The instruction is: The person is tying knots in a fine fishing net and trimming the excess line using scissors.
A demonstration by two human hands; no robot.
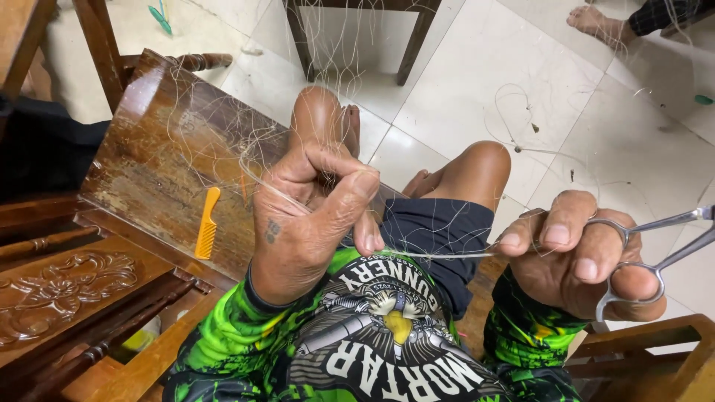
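Observation:
My left hand [309, 216] is closed on thin pale fishing line [439, 254], pinching it between thumb and fingers above my lap. The line runs taut to my right hand [573, 257], which pinches its other end between thumb and forefinger. That same hand carries steel scissors [655, 246], with fingers through the loops and the blades pointing right. More loose netting strands [223, 141] trail from my left hand over the wooden surface to the left.
An orange comb [206, 223] lies on the worn wooden tabletop [164, 149] at my left. A carved wooden chair arm [52, 294] sits lower left, a stool [357, 37] stands ahead on white tiles. Another person's bare foot [596, 22] is at top right.

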